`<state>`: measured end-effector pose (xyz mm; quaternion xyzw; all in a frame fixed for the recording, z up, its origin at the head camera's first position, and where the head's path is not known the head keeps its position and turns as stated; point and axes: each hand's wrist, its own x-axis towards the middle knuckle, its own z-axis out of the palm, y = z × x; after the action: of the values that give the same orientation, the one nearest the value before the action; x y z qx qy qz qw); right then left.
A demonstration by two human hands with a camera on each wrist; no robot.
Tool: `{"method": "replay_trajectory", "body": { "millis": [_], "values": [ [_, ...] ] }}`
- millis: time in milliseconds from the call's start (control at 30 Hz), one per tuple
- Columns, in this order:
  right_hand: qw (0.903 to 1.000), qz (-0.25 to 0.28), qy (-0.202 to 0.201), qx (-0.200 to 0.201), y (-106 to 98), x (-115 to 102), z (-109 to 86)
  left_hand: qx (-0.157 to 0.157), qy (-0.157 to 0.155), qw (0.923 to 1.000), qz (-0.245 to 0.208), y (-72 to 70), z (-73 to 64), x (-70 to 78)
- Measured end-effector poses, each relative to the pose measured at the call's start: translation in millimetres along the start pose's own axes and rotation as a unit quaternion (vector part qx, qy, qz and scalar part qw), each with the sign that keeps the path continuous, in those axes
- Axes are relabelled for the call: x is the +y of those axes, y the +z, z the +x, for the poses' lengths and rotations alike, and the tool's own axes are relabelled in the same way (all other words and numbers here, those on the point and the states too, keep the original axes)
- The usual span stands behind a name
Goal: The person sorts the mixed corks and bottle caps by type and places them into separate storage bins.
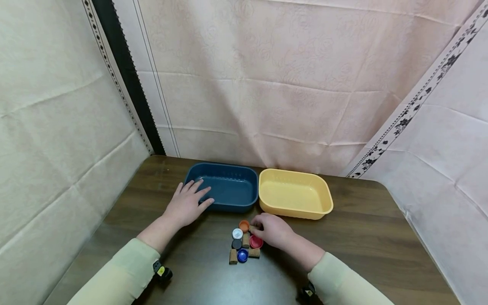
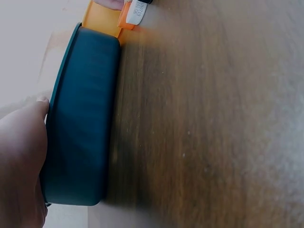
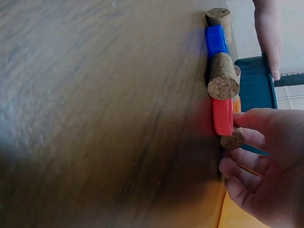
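Observation:
My left hand [image 1: 187,204] lies over the left end of the dark blue tray [image 1: 228,208], fingers spread and straight, touching its rim. At the pile of small pieces, my right hand [image 1: 272,230] pinches a cork [image 3: 232,138] between thumb and fingers. Around that cork are an orange bottle cap [image 1: 244,225], a white cap [image 1: 237,234], a black cap [image 1: 237,244], a red cap [image 1: 256,242] and a blue cap [image 1: 242,255]. Other corks lie among them: an upright-lying cork [image 1: 245,241], a lower-left cork [image 1: 233,256] and a lower-right cork [image 1: 253,253].
A yellow tray [image 1: 295,213] stands right of the blue one, close against it. Both are near the back of the brown wooden table [image 1: 366,241]. Pale cloth [image 1: 244,106] hangs behind the table and along its sides.

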<state>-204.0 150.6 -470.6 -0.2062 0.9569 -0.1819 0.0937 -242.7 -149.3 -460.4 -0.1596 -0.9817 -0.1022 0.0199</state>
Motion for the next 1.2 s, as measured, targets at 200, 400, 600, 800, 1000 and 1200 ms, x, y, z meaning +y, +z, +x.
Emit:
{"method": "replay_trajectory", "body": {
  "millis": [200,400,600,800,1000,1200],
  "values": [
    [1.0000,-0.008,0.000,0.002,0,-1,0.5,-0.003,0.011,0.9999,0.012,-0.3,-0.5,-1.9],
    [0.9998,-0.018,0.000,0.000,-2,-2,-0.9,-0.001,0.017,0.9998,0.012,0.0,-0.1,-2.8],
    [0.9999,-0.011,0.002,0.002,-3,-3,-1.0,-0.003,0.015,0.9998,0.015,0.5,0.4,-3.0],
    [0.9998,0.015,0.009,0.007,-6,-1,-3.6,-0.001,0.019,0.9997,0.018,2.2,0.4,-4.0],
    [0.9962,0.083,0.025,0.003,-14,1,-5.6,0.000,0.018,0.9996,0.021,2.4,0.5,-3.8],
    [0.9909,0.126,0.047,0.002,-22,-1,-9.7,0.000,0.016,0.9996,0.023,1.4,-0.1,-2.1]
  ]
}}
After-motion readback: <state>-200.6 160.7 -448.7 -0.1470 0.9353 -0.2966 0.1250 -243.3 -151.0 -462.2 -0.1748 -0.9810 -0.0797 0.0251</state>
